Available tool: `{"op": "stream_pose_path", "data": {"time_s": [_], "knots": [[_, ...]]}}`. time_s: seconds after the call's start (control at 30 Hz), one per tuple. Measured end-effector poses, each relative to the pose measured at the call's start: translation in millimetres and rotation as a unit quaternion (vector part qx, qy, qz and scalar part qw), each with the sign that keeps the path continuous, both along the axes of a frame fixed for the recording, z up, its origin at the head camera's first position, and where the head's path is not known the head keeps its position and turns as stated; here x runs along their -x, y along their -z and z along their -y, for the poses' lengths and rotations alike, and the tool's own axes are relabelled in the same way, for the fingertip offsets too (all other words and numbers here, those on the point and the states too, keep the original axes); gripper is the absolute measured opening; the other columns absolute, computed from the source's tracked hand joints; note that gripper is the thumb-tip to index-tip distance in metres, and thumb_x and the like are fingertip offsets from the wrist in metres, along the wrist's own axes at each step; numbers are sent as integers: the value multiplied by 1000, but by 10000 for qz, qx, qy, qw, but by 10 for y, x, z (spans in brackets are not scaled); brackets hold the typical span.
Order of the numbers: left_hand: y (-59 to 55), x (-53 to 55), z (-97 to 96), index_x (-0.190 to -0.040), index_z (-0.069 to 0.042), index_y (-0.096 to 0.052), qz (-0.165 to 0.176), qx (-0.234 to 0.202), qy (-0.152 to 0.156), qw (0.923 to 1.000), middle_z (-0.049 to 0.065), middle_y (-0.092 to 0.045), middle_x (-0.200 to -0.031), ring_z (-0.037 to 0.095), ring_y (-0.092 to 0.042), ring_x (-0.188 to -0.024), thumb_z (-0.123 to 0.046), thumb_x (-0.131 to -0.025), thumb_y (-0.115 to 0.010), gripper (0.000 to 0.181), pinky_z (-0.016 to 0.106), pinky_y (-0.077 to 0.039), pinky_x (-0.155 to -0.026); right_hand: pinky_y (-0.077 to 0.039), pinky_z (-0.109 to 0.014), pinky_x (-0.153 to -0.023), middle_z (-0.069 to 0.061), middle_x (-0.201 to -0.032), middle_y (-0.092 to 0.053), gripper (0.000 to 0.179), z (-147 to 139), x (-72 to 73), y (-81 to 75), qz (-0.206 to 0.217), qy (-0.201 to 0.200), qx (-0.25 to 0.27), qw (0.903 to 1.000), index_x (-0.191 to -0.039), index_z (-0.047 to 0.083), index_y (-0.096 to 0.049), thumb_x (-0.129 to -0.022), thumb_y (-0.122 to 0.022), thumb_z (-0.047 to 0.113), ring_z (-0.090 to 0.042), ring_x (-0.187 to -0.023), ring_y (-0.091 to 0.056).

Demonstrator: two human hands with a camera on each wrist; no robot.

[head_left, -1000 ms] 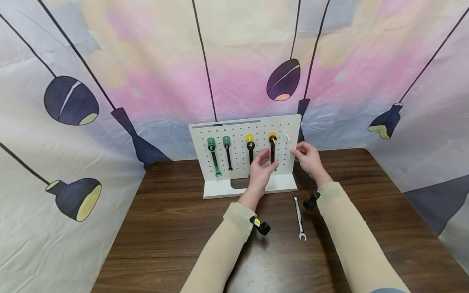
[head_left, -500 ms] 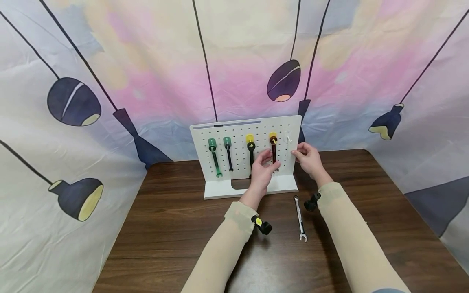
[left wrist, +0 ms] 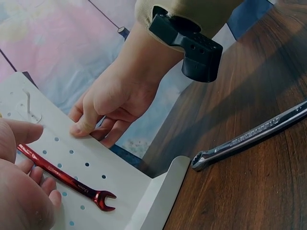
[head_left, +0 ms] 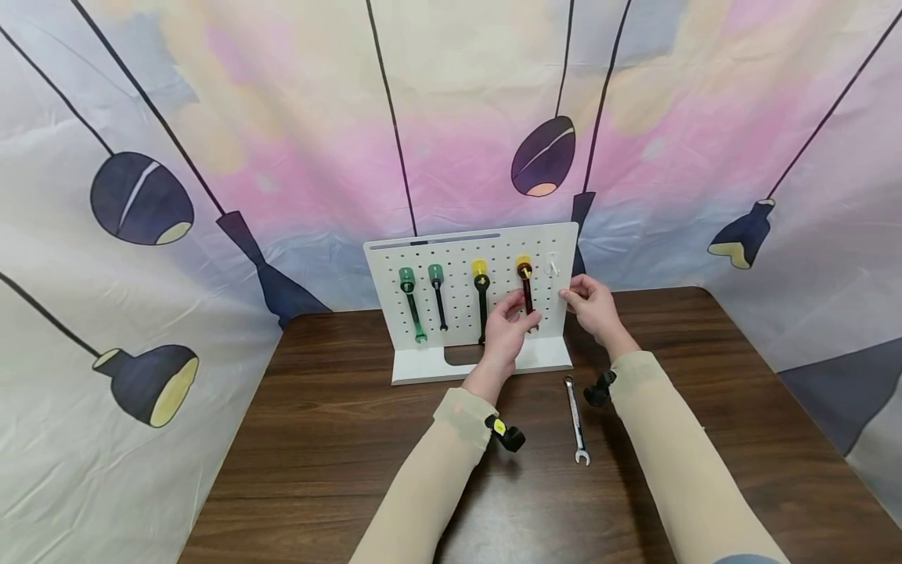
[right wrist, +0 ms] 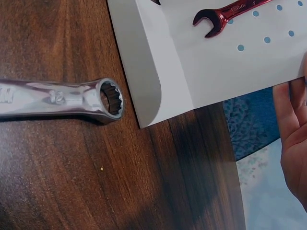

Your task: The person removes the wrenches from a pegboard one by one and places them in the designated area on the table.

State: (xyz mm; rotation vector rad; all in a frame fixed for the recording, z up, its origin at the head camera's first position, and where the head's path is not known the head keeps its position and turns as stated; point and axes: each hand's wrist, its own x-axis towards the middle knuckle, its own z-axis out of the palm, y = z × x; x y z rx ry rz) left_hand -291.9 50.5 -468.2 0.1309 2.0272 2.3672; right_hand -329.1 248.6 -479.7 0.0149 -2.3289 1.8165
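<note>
A white pegboard [head_left: 458, 313] stands upright on its own base at the back of the table. My right hand [head_left: 593, 309] pinches its right edge, thumb in front and fingers behind, as the left wrist view shows. Before the board, my left hand [head_left: 503, 333] has its thumb and fingers spread on either side of a hanging red combination wrench [left wrist: 62, 178], fingertips right at the shaft. A silver combination wrench [head_left: 577, 421] lies on the table in front of the board. Its ring end [right wrist: 111, 99] points toward the base.
Also hanging on the board are a green wrench [head_left: 413, 312], a small dark wrench [head_left: 440, 305] and a black wrench [head_left: 482, 301]. At the upper right, a white hook [head_left: 553, 265] holds nothing. A printed cloth [head_left: 451, 117] hangs behind the brown wooden table [head_left: 338, 439].
My left hand has shifted slightly right, closer around the red wrench. The right hand keeps its place on the board's edge, and the silver wrench lies as before.
</note>
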Motion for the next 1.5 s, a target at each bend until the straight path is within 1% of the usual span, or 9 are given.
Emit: {"op": "stream_pose_path", "data": {"time_s": [0.23, 0.33, 0.5, 0.77, 0.97, 1.07, 1.2, 1.37, 1.5], "knots": [[-17, -14, -79, -144, -3, -64, -113, 50, -230, 9997, 11, -60, -143, 29, -55, -137, 1, -92, -79, 54, 39, -42, -121, -54, -59, -107, -25, -110, -69, 23, 4, 4, 8, -68, -39, 20, 10000, -115, -7, -61, -107, -67, 14, -18, -99, -65], [-45, -24, -99, -143, -3, -65, -111, 100, -290, 9995, 12, -58, -145, 31, -54, -138, 1, -92, -80, 53, 41, -42, -122, -54, -60, -107, -24, -109, -69, 22, 6, 3, 8, -90, -45, -4, 9999, -114, -6, -61, -107, -68, 14, -18, -98, -65], [-60, -32, -109, -141, -3, -66, -22, 42, -277, 9996, 12, -57, -145, 31, -54, -138, 1, -92, -79, 51, 42, -41, -122, -55, -59, -105, -18, -105, -70, 18, -1, 3, 12, -77, -11, -23, 10000, -112, -2, -62, -107, -67, 15, -16, -96, -65], [-41, -13, -96, -139, -7, -67, 57, -5, -223, 9997, 7, -64, -138, 27, -57, -133, -1, -93, -79, 48, 41, -42, -121, -59, -53, -102, -16, -106, -71, 20, -17, 8, 3, -35, 39, -92, 9999, -113, 0, -63, -108, -67, 18, -18, -98, -66], [-22, -16, -70, -139, -9, -66, 65, -44, -209, 9997, 6, -67, -134, 25, -58, -132, -3, -93, -80, 48, 40, -43, -120, -57, -58, -103, -17, -104, -71, 18, -7, -1, -1, -33, -24, -31, 10000, -112, -2, -63, -107, -68, 15, -18, -97, -66], [-15, -17, -53, -141, -8, -65, 78, -89, -156, 9998, 6, -67, -133, 24, -60, -130, -2, -93, -80, 50, 40, -49, -115, -56, -59, -104, -18, -104, -71, 15, -13, 7, 9, -42, -56, 21, 10000, -109, -2, -63, -107, -68, 11, -17, -96, -67], [0, -8, -29, -143, -8, -65, 100, -99, -104, 9998, 6, -67, -132, 24, -63, -126, -1, -95, -78, 51, 37, -57, -103, -56, -60, -104, -20, -104, -71, 12, -13, 13, 14, -86, -96, 74, 9999, -106, 0, -63, -107, -68, 10, -17, -95, -68], [17, -2, -1, -142, -9, -67, 75, 14, -67, 9999, 6, -68, -129, 22, -66, -122, -4, -95, -79, 49, 33, -59, -97, -57, -57, -102, -18, -103, -71, 12, -14, 1, 8, -63, -100, 41, 9999, -106, 1, -63, -107, -69, 12, -17, -96, -68], [36, 13, 9, -138, -8, -69, 12, -30, -49, 10000, 5, -69, -124, 20, -67, -116, -3, -94, -79, 46, 31, -59, -94, -58, -56, -102, -15, -103, -71, 16, -14, -6, 1, -60, -126, 18, 9999, -109, -2, -62, -107, -68, 12, -16, -96, -67]]}}
